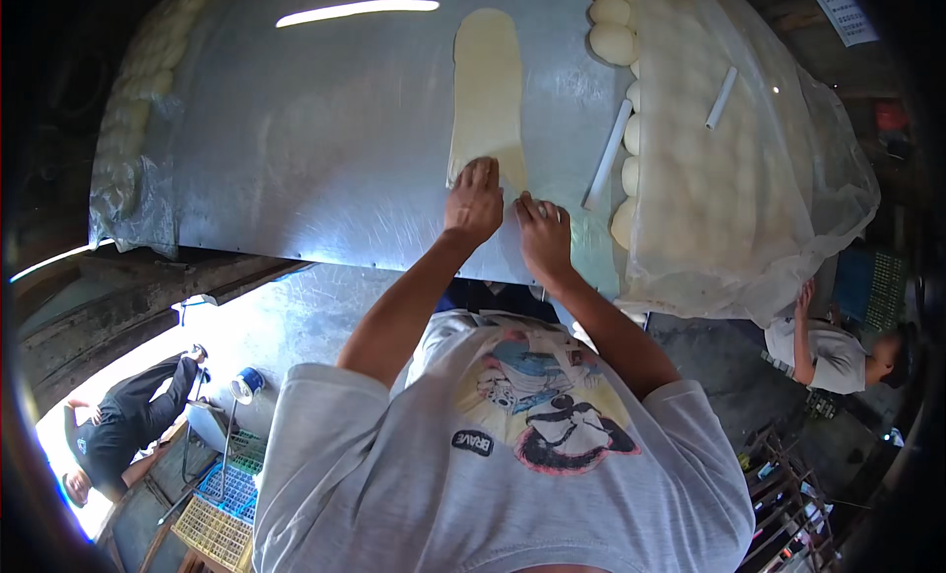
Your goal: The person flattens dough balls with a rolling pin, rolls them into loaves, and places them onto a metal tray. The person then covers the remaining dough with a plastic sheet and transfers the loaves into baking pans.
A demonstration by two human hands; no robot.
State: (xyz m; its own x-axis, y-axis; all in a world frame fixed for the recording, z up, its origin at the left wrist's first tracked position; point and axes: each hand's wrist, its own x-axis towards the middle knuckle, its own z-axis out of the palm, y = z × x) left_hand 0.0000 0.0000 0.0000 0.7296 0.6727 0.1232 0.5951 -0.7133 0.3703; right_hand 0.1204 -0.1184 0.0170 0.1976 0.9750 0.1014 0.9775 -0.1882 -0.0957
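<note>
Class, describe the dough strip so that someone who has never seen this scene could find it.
Start at the wide metal table in the upper picture. Near its middle lies a pale dough strip, rounded at the far end, its near end at the left hand and right hand. Unlike the round dough balls along the right, it is long and flat.

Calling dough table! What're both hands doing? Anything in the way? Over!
Left hand on near end of flat dough strip. Right hand at its near right corner. Nearer white rod to the right, clear of it.
</note>
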